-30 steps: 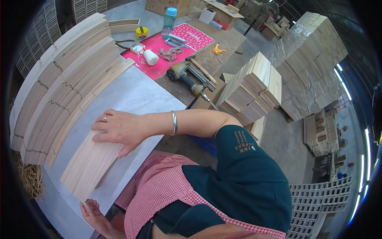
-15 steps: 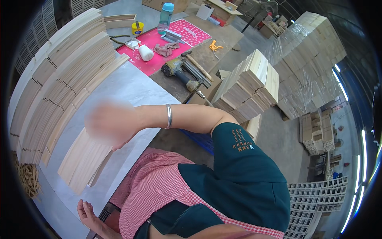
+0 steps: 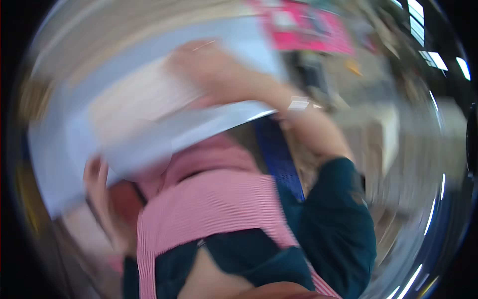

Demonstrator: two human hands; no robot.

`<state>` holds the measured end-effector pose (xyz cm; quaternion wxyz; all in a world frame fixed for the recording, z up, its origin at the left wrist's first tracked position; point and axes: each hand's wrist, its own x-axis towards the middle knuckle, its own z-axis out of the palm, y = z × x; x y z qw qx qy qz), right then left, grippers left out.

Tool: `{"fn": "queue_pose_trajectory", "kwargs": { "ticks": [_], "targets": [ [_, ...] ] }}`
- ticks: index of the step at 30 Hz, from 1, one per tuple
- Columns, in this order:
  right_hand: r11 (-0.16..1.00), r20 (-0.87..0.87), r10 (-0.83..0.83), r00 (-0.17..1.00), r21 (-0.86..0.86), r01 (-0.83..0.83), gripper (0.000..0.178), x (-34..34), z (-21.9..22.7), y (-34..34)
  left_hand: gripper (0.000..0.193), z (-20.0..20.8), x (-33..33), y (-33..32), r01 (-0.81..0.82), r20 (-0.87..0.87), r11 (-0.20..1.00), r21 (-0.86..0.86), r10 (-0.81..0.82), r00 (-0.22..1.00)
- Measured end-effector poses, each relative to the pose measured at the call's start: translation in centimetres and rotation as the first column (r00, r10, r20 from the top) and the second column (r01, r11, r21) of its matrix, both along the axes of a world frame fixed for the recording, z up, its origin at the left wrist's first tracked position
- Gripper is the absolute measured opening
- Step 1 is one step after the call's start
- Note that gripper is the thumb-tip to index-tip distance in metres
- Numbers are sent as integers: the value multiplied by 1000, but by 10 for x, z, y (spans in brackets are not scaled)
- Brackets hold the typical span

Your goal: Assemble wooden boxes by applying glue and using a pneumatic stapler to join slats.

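Note:
Motion blurs the whole head view. My right hand (image 3: 204,72) is closed over the right end of a small stack of thin, pale wooden boards (image 3: 134,97); its fingers are smeared, and they hide that end of the boards. The boards lie on a pale blue-white tabletop (image 3: 64,154). Near the table's front edge, left of my body, my left hand (image 3: 96,174) is raised, its fingers loosely bent and a little apart. Nothing shows in it, and it does not touch the boards.
Tall rows of stacked wooden boards (image 3: 119,30) stand along the table's far side. A pink mat (image 3: 338,42) with blurred items lies at the far right. Beside my right arm, a blue crate (image 3: 279,154) sits below table level. Wood stacks (image 3: 383,129) stand farther right.
The view has swung, so the table and boards appear turned and higher. My right hand stays at the boards' end. My left hand stays near the table's front edge.

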<state>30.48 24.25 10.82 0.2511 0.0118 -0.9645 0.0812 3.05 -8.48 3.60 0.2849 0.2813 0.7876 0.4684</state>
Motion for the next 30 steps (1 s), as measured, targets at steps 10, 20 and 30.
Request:
{"fn": "queue_pose_trajectory", "kwargs": {
  "ticks": [10,20,30],
  "targets": [
    [986,305,-114,946,-81,145,91,-14,14,-24,33,6,16,-3,-48,-398,998,48,63,915],
    [990,383,-55,922,-99,101,92,-31,0,-14,28,-3,25,21,-12,-427,999,-44,-9,904],
    [992,408,-88,909,-48,117,88,-23,-22,-5,20,-3,34,29,-29,-558,997,-76,-19,830]
  ]
}}
